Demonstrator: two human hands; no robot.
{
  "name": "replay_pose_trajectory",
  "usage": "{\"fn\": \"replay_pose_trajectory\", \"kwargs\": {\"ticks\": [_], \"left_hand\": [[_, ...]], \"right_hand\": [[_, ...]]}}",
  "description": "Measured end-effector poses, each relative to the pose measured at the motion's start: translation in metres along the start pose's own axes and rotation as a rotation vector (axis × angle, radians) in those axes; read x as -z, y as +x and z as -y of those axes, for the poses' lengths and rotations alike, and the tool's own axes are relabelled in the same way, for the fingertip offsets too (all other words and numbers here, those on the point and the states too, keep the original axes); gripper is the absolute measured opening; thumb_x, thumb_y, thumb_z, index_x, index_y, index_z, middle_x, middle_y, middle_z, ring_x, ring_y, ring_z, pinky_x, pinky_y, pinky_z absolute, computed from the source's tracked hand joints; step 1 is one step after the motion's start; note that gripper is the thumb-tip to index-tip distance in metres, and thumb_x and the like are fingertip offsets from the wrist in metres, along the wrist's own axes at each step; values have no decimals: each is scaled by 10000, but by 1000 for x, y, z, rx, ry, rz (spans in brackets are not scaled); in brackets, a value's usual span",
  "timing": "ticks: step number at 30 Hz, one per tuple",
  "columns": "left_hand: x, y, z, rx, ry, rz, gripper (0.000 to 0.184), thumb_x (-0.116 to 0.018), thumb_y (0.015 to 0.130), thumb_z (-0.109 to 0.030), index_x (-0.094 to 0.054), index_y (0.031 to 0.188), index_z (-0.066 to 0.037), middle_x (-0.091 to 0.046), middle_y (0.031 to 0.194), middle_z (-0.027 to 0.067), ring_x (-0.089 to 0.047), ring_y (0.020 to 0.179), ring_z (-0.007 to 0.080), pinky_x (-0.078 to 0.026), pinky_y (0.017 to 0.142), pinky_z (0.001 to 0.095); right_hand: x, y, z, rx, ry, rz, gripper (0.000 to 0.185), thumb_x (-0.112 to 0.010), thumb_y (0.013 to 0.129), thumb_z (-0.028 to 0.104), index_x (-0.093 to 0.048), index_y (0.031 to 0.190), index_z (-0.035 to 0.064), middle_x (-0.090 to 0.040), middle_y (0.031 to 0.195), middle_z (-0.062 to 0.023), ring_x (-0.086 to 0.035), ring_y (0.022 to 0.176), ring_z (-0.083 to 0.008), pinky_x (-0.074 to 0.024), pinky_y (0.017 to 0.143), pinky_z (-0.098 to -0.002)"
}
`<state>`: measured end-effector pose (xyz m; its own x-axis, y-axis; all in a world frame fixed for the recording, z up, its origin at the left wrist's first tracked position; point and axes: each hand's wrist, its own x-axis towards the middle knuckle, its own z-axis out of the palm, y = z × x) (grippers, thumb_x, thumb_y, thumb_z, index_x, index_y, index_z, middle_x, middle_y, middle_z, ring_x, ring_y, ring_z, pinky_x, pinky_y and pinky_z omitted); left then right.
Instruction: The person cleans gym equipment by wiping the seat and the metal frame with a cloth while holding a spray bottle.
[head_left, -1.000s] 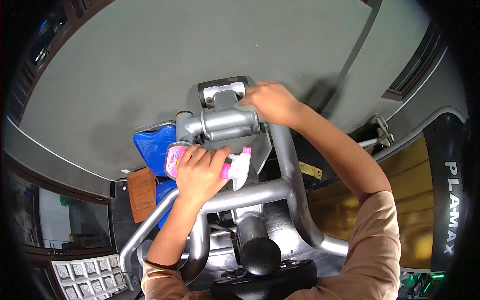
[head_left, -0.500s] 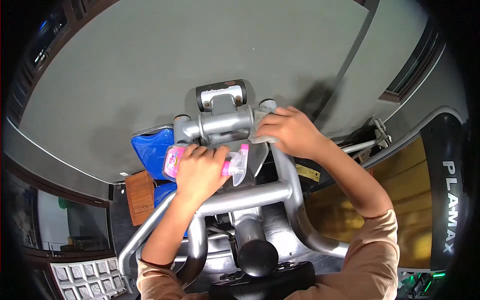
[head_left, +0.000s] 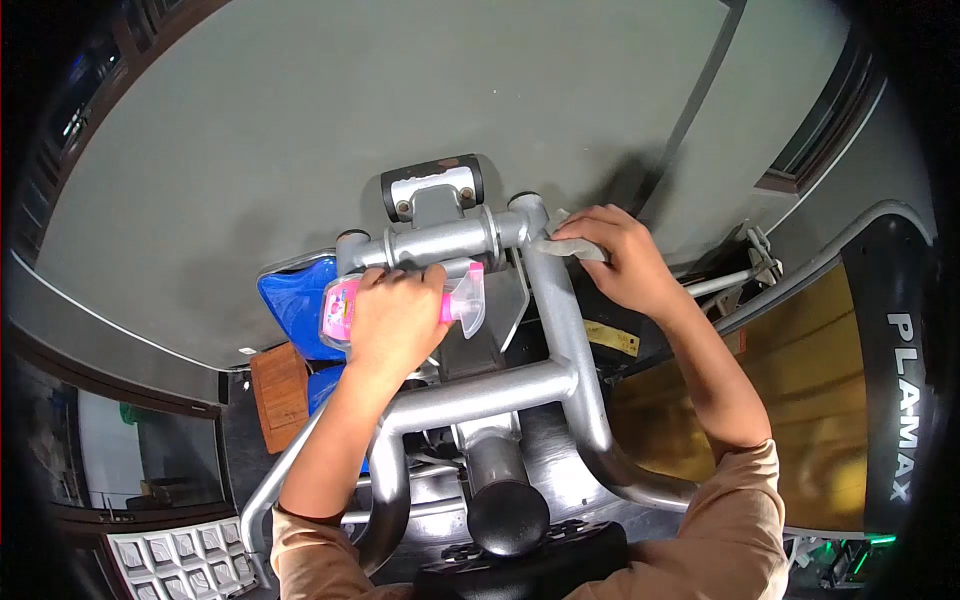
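Note:
My left hand (head_left: 398, 312) is wrapped round a spray bottle (head_left: 338, 312) with a pink label and a clear-and-pink trigger head. The bottle lies sideways over the silver metal frame (head_left: 480, 395) of a gym machine. My right hand (head_left: 622, 258) grips a pale grey cloth (head_left: 577, 248), which rests against the upper right post (head_left: 540, 240) of the frame. Part of the cloth is hidden by my fingers. Between the two posts runs a thick horizontal tube (head_left: 440, 241), with a worn black-and-silver bracket (head_left: 432, 188) behind it.
A grey wall (head_left: 370, 90) stands behind the machine. To the left are a blue seat (head_left: 303, 305) and a wooden board (head_left: 279, 393). On the right is a large gold-and-black PLAMAX panel (head_left: 895, 400). A black-capped cylinder (head_left: 508, 517) juts up close to my body.
My right hand and the cloth have shifted right, from the tube's end to the outer side of the right post. My left hand, still holding the bottle, has risen slightly in view.

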<state>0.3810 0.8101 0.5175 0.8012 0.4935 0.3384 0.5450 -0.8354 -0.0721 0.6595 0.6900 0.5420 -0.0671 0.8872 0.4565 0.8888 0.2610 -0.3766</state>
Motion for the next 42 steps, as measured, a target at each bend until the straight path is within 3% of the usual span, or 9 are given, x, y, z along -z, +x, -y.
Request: {"fn": "replay_pose_trajectory", "kwargs": {"ticks": [4,17,23,25,26,30,32,36,42], "left_hand": [[-4,-3,-2,10,-7,-68,283,-795,683,-213,-659,909,-109,-723,794,85,-722,793,255,-516,815,386],[-11,-4,-4,2,-22,-117,289,-798,703,-260,-648,913,-131,-719,800,62,-708,822,240,-493,843,381],[-12,-9,-4,-59,-26,-155,297,-783,724,-271,-682,972,-143,-727,805,56,-707,824,231,-485,862,385],[-13,-11,-3,-64,-52,-183,315,-784,716,-273,-687,988,-148,-728,804,56,-705,827,232,-482,872,385],[-12,-12,-3,-59,-54,-182,315,-784,716,-273,-687,988,-148,-728,804,56,-705,827,232,-482,872,385],[-11,-11,-3,-49,-74,-182,303,-782,710,-268,-693,974,-150,-724,801,59,-702,826,235,-482,873,382],[-12,-9,-4,-61,-65,-188,296,-781,710,-268,-695,966,-150,-722,799,58,-701,822,235,-482,872,379],[-10,-12,-3,-53,-62,-179,284,-776,714,-268,-695,958,-148,-725,803,58,-703,817,235,-485,867,381],[-14,-10,-6,-51,-44,-163,282,-774,713,-265,-697,957,-146,-727,807,55,-704,821,230,-484,865,385]], "right_hand": [[-15,11,8,49,-13,-75,354,-645,750,-9,-708,1079,104,-703,1090,-85,-624,948,-341,-519,866,-427],[-43,56,9,23,-45,-232,363,-639,767,39,-714,1108,140,-686,1110,-74,-618,993,-334,-491,918,-438],[-61,65,6,149,-293,-33,339,-685,773,76,-739,1082,204,-677,1154,21,-595,1053,-245,-488,895,-402],[-64,60,7,301,-356,143,351,-710,750,69,-750,1064,220,-657,1238,62,-565,1027,-227,-459,892,-379],[-63,54,2,389,-398,187,329,-738,744,139,-749,1055,247,-652,1202,92,-550,983,-199,-452,859,-366],[-62,50,1,455,-451,112,275,-731,748,145,-752,995,265,-646,1149,106,-539,968,-184,-436,817,-344],[-76,56,7,415,-664,-2,143,-717,756,214,-747,888,259,-608,979,80,-550,1021,-169,-438,822,-343],[-75,45,10,609,-710,199,123,-662,791,274,-748,878,281,-601,1043,105,-531,996,-157,-421,805,-335],[-65,57,6,480,-635,69,117,-676,793,237,-759,866,278,-611,1061,81,-539,1037,-165,-426,835,-359]]}}
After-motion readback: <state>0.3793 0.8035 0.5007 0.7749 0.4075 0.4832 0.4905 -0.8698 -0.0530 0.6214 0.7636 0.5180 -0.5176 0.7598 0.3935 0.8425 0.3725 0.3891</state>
